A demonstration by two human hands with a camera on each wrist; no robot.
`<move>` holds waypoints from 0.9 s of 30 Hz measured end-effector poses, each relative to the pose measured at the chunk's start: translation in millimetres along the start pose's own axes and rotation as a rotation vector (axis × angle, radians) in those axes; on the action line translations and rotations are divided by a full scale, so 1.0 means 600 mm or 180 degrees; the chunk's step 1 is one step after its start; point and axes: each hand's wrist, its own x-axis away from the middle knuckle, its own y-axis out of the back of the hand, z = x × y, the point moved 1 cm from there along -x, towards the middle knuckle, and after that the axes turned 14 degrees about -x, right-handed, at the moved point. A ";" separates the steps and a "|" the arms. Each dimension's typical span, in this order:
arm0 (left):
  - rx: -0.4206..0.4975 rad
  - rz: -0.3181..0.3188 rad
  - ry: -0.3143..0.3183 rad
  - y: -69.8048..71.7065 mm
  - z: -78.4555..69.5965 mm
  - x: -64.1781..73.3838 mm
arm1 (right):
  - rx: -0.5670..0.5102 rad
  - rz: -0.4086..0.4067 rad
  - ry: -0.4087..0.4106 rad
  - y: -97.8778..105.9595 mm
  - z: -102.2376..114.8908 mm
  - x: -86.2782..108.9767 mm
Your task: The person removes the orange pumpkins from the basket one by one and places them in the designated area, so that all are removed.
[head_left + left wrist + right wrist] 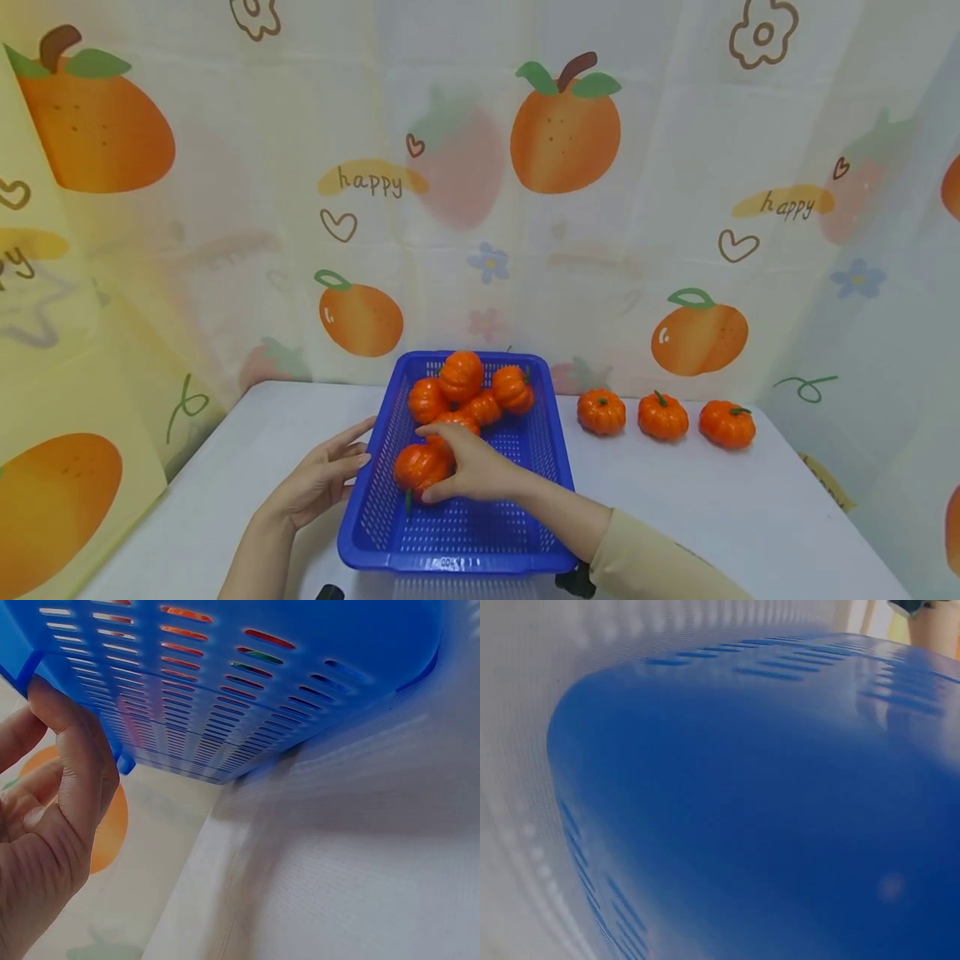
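Note:
A blue plastic basket [555, 467] with slotted sides holds several small orange pumpkins, among them one [461, 377] on top at the back and one [513, 390] at the back right. My right hand [480, 467] reaches in over the right rim and grips a glossy pumpkin [417, 468] near the front left, thumb and fingers around it, its green stem pointing toward me. My left hand [318, 479] is at the basket's left side, fingers loosely bent and a fingertip [46, 697] right at the rim. The right wrist view shows mostly the basket's outer wall [742, 787].
To the right of the basket, three more pumpkins stand in a row: one nearest [601, 412], a middle one [663, 416] and a far right one [727, 424]. The white table [675, 508] meets a fruit-patterned curtain [465, 275] at the back.

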 end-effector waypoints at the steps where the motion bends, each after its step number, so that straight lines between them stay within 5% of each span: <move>1: -0.0007 -0.0007 0.0002 0.000 0.000 0.000 | 0.0101 0.0064 0.0026 -0.001 -0.002 -0.001; 8: 0.0045 0.0033 -0.0043 0.001 0.000 0.001 | 0.0693 0.0452 0.0056 -0.004 -0.007 0.004; 16: 0.0059 0.0029 -0.0049 0.001 0.001 0.001 | 0.1235 0.0263 -0.0006 -0.007 -0.006 0.010; 22: 0.0086 0.0044 -0.0069 0.000 0.001 0.001 | 0.1461 0.0126 0.0180 -0.009 -0.004 0.010; 27: 0.0046 0.0006 -0.0019 -0.001 0.000 0.001 | 0.1680 0.0247 0.0323 -0.010 -0.003 0.009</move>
